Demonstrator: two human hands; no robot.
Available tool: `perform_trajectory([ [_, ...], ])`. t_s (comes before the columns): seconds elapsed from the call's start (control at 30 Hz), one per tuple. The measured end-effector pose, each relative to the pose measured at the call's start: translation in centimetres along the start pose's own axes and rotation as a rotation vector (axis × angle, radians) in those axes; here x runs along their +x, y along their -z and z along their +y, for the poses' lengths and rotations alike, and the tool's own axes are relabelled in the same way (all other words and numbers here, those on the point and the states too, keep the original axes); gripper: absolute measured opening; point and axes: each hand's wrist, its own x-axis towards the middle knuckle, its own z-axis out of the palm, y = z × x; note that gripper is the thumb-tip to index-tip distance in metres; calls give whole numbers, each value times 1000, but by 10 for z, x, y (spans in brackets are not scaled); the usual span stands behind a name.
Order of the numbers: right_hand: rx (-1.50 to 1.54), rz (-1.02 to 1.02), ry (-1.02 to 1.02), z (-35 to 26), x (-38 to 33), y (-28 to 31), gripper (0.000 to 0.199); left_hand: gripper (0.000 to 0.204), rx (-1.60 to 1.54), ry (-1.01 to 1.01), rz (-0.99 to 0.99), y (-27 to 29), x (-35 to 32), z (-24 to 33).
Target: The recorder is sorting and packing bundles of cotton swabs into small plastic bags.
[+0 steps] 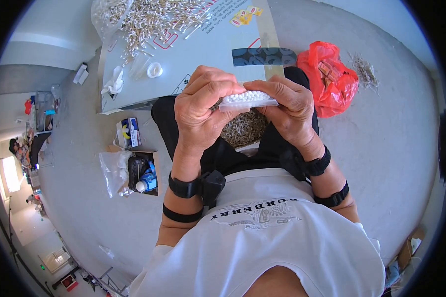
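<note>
Currently both hands are on one small clear pack [249, 97] of white-tipped cotton swabs, held up over the lap, just off the table's [178, 69] near edge. L hand [203, 106] pinches the pack's L end, R hand [290, 106] the R end; each grip narrow, thumb & fingers closed on it. Swab tips face up in tight rows. Directly below, btwn the thighs, sits a mass of loose swabs [243, 129], partly hidden by the hands.

On the table: big swab pile [151, 24] toward the far L corner, w/ a clear bag [106, 17] next to it; yellow cards [243, 18] nr the far R side; dark patterned strip [262, 57] sticking out past the R edge; white round piece [154, 70] & crumpled tissue [114, 81] twd the near L corner. Red bag [327, 94] w/ reddish packs on the floor, R of the table; open carton [155, 171] on the floor, L of the person.
</note>
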Motion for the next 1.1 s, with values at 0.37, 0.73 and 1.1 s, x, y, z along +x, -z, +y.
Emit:
perform_trajectory([
  [0.37,-90,91,83,0,1,-3,45,36,-23,49,10,-3,2,10],
  [0.73,17,77,-101,9,0,-7,47,33,54,-4,-2,-4,8,2],
  [1.1,-44,131,37,7,0,-4,46,38,10,-9,-22,-14,12,7],
])
